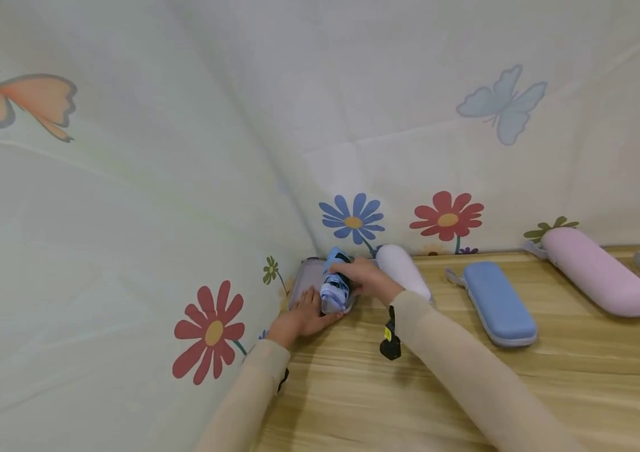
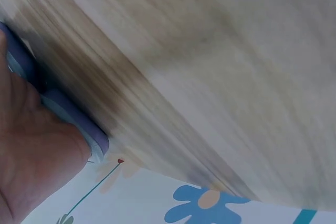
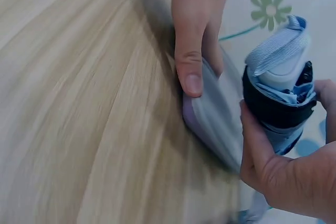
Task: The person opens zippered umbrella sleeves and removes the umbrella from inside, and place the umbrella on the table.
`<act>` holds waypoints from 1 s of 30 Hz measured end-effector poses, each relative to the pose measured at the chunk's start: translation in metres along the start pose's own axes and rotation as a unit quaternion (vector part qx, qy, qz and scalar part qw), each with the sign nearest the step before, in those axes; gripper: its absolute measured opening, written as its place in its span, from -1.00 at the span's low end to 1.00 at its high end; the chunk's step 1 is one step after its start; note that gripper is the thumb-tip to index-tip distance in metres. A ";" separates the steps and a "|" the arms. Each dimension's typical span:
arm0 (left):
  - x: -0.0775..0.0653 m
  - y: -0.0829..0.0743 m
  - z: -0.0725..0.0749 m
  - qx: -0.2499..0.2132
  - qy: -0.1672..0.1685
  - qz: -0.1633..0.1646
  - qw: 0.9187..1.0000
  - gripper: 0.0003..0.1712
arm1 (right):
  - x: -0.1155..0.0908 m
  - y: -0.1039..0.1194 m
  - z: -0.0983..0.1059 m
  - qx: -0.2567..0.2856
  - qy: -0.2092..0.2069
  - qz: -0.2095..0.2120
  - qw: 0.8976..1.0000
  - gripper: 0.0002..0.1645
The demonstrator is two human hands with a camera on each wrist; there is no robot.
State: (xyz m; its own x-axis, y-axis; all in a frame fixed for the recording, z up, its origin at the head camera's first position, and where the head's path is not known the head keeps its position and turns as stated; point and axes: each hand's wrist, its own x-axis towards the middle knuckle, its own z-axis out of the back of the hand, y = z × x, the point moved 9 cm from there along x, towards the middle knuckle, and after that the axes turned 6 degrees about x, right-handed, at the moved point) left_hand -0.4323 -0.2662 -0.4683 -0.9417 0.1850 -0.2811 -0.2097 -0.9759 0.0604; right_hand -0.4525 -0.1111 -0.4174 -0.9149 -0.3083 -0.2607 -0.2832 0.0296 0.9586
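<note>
Right hand (image 1: 372, 278): gripping folded light-blue fabric umbrella (image 3: 278, 100).
Left hand (image 1: 307, 314): laid, with extended fingers, on lilac-grey oblong case (image 1: 307, 276).
Corner: far left, wooden desk (image 1: 348, 389).

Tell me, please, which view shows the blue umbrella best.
Right wrist: the umbrella appears largest, its strap visible. The head view shows it smaller, partly behind the right hand; the left wrist misses it.

I see a pale wall (image 1: 410, 157) with a printed blue flower (image 1: 352, 222). To its right is a red flower (image 1: 447, 219), to its upper right a bluish butterfly (image 1: 505, 108), and below it, a wood-grained counter (image 1: 342, 395).
</note>
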 end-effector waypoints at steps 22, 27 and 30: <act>0.016 0.002 0.014 -0.009 -0.002 0.009 1.000 0.24 | -0.131 -0.022 -0.013 -0.543 0.079 0.117 0.828 0.07; 0.017 0.004 0.012 -0.021 0.007 0.012 1.000 0.25 | -0.133 -0.029 -0.018 -0.550 0.084 0.110 0.824 0.13; 0.019 0.005 0.011 -0.041 0.018 0.013 0.999 0.30 | -0.132 -0.029 -0.019 -0.545 0.083 0.109 0.827 0.14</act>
State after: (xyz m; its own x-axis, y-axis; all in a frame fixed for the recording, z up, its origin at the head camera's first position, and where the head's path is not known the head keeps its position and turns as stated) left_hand -0.4539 -0.2664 -0.4628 -0.9362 0.1572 -0.3144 -0.1624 -0.9867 -0.0099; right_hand -0.3183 -0.0896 -0.4087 -0.8324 -0.5373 -0.1358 0.3938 -0.7459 0.5372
